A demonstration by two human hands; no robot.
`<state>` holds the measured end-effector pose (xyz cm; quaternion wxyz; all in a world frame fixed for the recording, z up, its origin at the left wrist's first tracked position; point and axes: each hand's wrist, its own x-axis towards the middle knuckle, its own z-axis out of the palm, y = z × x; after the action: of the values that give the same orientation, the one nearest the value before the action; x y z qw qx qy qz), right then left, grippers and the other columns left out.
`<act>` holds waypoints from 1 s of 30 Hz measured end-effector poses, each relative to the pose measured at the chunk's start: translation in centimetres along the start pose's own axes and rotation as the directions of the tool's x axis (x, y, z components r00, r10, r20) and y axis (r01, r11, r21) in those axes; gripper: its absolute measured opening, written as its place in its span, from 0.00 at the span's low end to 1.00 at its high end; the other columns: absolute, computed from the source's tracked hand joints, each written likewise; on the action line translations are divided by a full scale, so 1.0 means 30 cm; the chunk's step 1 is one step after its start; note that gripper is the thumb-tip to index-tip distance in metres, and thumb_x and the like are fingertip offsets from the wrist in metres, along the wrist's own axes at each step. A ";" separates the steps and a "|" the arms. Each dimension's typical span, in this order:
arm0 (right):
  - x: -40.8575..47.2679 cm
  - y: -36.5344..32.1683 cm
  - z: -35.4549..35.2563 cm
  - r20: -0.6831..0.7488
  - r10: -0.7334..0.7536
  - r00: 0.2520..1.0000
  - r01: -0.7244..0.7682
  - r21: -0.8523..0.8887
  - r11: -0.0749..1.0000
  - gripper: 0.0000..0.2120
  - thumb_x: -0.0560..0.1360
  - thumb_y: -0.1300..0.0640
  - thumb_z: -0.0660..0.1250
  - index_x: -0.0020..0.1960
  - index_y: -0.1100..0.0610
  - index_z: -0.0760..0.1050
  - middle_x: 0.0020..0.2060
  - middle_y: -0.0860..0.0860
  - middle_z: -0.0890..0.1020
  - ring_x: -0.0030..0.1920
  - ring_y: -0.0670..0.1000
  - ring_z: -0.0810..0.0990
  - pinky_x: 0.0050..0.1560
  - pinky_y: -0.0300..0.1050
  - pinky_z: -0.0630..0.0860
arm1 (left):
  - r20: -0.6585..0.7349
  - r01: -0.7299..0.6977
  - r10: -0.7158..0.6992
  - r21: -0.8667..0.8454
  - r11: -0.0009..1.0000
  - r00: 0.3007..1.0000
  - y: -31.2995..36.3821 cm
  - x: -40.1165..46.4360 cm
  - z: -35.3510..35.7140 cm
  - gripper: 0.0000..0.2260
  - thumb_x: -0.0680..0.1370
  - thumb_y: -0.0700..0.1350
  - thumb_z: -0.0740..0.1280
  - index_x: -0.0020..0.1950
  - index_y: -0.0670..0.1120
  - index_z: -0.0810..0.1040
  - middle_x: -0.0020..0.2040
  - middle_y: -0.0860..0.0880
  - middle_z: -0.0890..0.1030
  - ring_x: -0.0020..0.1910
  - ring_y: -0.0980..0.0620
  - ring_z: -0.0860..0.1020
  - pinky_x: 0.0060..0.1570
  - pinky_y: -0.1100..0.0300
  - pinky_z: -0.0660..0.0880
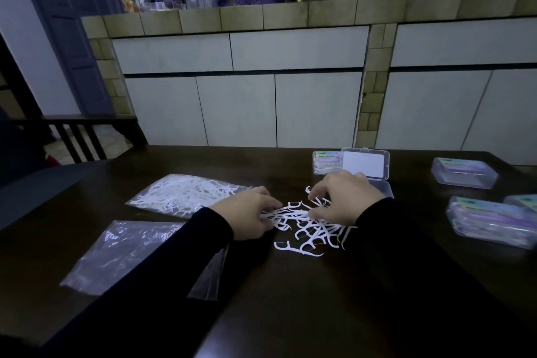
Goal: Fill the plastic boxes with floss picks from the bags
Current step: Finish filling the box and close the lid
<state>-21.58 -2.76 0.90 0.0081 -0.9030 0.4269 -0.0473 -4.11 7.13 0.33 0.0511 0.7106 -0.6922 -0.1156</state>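
Open box (374, 180) — contents hidden; full bag (186, 193) holds picks.

Two arms in view, both w/ long black sleeves, plain fabric, no logos or markings. Left sleeve (162, 264) ends snug at the wrist; right sleeve (412, 244) same, cuff approx. at the wrist. Left hand (247, 216) and right hand (345, 197) bare: no gloves, rings or watch visible. Dim light, fabric detail hard to tell.
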 end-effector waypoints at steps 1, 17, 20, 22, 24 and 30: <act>0.000 0.000 -0.001 -0.007 0.016 1.000 -0.016 -0.047 0.999 0.24 0.73 0.35 0.65 0.66 0.43 0.73 0.61 0.46 0.77 0.63 0.50 0.70 0.63 0.52 0.63 | -0.010 -0.005 0.005 0.016 1.000 1.000 0.002 0.000 0.000 0.20 0.79 0.48 0.64 0.71 0.53 0.69 0.64 0.54 0.69 0.63 0.53 0.70 0.66 0.56 0.67; -0.004 -0.009 0.011 0.074 0.082 0.994 -0.069 -0.165 0.984 0.28 0.72 0.31 0.63 0.64 0.48 0.75 0.57 0.48 0.79 0.62 0.52 0.71 0.63 0.55 0.62 | -0.049 -0.014 0.019 0.099 0.995 0.999 0.001 0.007 -0.009 0.15 0.77 0.54 0.66 0.63 0.52 0.78 0.58 0.52 0.75 0.57 0.52 0.74 0.60 0.55 0.72; -0.005 -0.018 0.011 0.094 0.096 0.991 -0.083 -0.134 0.988 0.22 0.74 0.35 0.64 0.60 0.48 0.78 0.55 0.48 0.80 0.61 0.52 0.72 0.64 0.55 0.62 | -0.059 -0.001 0.008 0.124 0.992 0.998 0.012 0.006 -0.014 0.12 0.78 0.52 0.66 0.58 0.52 0.81 0.58 0.53 0.77 0.57 0.52 0.75 0.58 0.54 0.73; -0.010 -0.023 0.005 0.081 0.103 0.991 -0.092 -0.129 0.987 0.18 0.76 0.39 0.64 0.59 0.48 0.78 0.54 0.48 0.81 0.60 0.52 0.72 0.64 0.55 0.62 | -0.116 0.006 0.009 0.134 0.991 0.993 0.017 0.008 -0.011 0.09 0.77 0.53 0.66 0.55 0.54 0.82 0.55 0.54 0.79 0.55 0.53 0.76 0.56 0.56 0.73; -0.016 -0.023 -0.002 0.079 0.119 0.990 -0.108 -0.138 0.985 0.16 0.77 0.42 0.63 0.60 0.49 0.77 0.55 0.49 0.80 0.61 0.52 0.71 0.65 0.54 0.62 | -0.149 0.010 0.014 0.160 0.987 0.989 0.020 0.013 -0.003 0.09 0.78 0.54 0.65 0.52 0.54 0.82 0.53 0.55 0.78 0.54 0.54 0.76 0.53 0.57 0.74; -0.013 -0.018 0.000 0.090 0.142 0.986 -0.132 -0.106 0.986 0.15 0.79 0.45 0.63 0.63 0.49 0.75 0.57 0.49 0.79 0.61 0.52 0.72 0.66 0.53 0.63 | -0.160 0.055 -0.031 0.149 0.987 0.987 0.036 0.029 0.016 0.07 0.79 0.52 0.63 0.53 0.52 0.77 0.55 0.51 0.78 0.56 0.50 0.75 0.53 0.57 0.71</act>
<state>-21.42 -2.11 0.89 -0.0131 -0.8720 0.4889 0.0186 -5.26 6.26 0.03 0.0484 0.7341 -0.6773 -0.0068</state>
